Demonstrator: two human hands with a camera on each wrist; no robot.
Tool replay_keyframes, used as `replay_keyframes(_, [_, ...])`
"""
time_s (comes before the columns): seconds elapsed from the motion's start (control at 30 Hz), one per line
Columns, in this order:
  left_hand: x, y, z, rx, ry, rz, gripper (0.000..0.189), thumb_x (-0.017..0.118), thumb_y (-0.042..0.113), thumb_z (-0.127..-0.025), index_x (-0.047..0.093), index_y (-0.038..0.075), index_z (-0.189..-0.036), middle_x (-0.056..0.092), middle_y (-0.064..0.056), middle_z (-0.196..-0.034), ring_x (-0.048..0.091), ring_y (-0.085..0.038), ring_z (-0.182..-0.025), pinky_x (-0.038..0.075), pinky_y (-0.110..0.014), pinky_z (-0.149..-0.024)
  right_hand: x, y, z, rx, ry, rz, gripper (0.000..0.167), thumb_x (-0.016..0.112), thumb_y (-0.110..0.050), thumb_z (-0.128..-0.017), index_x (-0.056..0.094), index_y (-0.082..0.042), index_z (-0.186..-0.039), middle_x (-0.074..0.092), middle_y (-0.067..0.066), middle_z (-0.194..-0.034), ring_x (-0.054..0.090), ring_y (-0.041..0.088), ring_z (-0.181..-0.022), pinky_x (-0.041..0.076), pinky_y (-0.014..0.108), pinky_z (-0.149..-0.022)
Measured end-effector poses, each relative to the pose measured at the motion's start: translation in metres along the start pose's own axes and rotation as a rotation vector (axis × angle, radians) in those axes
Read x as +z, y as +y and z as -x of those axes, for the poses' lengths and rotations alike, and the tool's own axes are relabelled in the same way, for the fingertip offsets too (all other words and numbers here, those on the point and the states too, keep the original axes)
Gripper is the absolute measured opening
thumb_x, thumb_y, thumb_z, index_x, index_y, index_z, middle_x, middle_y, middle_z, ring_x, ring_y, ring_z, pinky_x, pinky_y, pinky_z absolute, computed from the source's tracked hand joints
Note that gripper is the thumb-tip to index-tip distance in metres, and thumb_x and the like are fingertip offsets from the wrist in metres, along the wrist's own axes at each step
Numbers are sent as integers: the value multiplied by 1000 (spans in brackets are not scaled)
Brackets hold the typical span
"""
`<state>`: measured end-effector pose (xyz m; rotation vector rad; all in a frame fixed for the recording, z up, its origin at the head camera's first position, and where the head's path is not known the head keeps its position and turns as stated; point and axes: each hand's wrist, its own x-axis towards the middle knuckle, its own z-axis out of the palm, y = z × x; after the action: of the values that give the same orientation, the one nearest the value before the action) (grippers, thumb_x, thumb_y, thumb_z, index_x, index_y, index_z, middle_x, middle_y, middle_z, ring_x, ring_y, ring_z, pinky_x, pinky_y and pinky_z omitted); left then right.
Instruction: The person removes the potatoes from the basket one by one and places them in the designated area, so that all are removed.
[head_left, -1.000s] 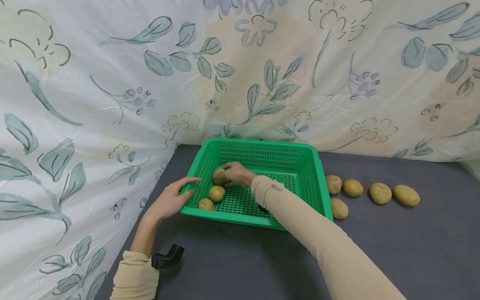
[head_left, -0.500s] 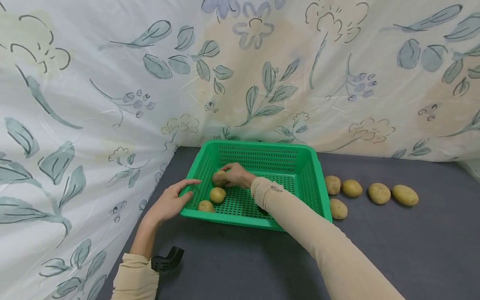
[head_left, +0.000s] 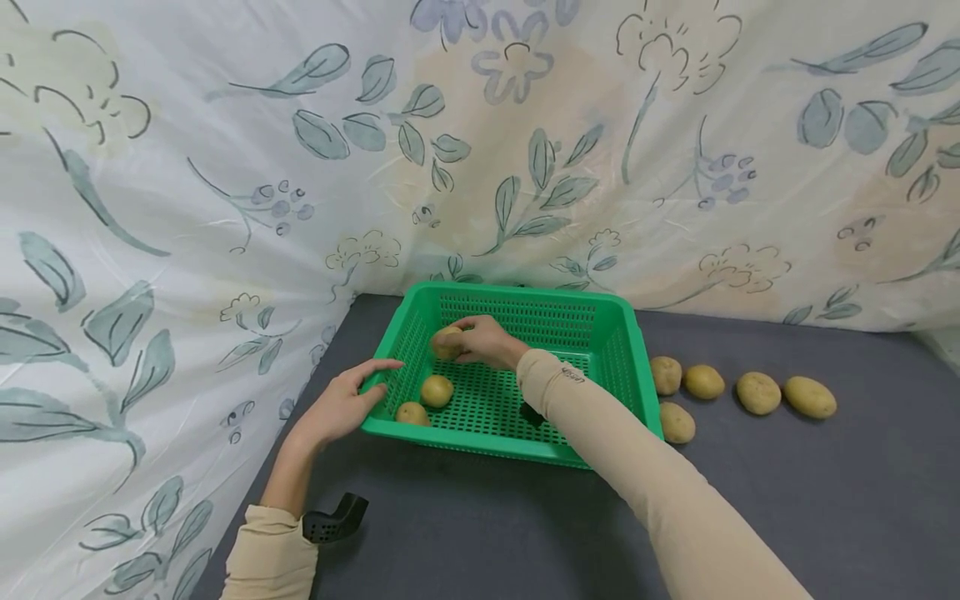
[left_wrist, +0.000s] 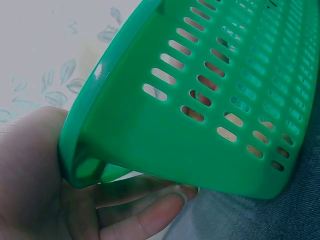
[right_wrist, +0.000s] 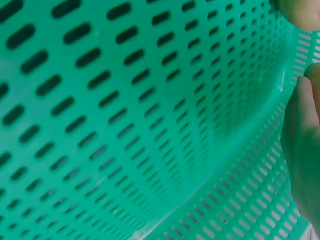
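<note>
A green perforated plastic basket [head_left: 480,446] sits on the dark tabletop. My left hand [head_left: 348,398] holds its left rim; the left wrist view shows the palm against the rim and fingers curled beneath it. Inside the basket, toward the back left, my right hand [head_left: 489,342] grips a potato [head_left: 444,343] between thumb and fingers. Closer to me along the left wall lie two more potatoes, one rounder [head_left: 437,391] and one partly hidden by the front rim [head_left: 412,413]. In the right wrist view, the hand [right_wrist: 306,150] shows only at the right edge.
Several loose potatoes lie on the table right of the basket, the nearest potato [head_left: 677,422] close to its wall and the farthest potato [head_left: 810,397] well to the right. A floral curtain [head_left: 525,167] hangs behind and along the left side.
My right hand has shifted slightly back and right, carrying the gripped potato away from the rounder one. The left hand has stayed on the rim.
</note>
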<state>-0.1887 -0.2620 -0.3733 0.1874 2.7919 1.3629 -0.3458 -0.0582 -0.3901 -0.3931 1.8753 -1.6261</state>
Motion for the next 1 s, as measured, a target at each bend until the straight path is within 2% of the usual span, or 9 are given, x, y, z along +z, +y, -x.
replay_keyframes(0.4, [-1, 1, 0, -7, 5, 2, 40, 48, 9, -97, 51, 10, -137, 43, -9, -79, 23, -7, -39, 34, -30, -47, -23, -4, 6, -3, 0, -153, 44, 60, -8, -94, 46, 5, -133, 46, 24, -128, 52, 37, -115, 40, 46, -98])
replay_keyframes(0.77, [0, 1, 1, 1, 3, 5, 40, 48, 9, -97, 50, 10, -138, 43, -9, -79, 22, -7, -38, 33, -30, -47, -40, -6, 12, 7, 2, -245, 47, 57, -7, -95, 40, 5, -138, 40, 24, -134, 46, 39, -122, 35, 47, -101])
replay_keyframes(1.0, [1, 1, 1, -4, -1, 3, 40, 47, 8, -97, 50, 9, -137, 42, -8, -74, 22, -7, -38, 31, -28, -43, -45, -10, 17, 2, 8, -291, 52, 56, -7, -96, 36, 4, -142, 35, 25, -138, 42, 40, -125, 34, 47, -102])
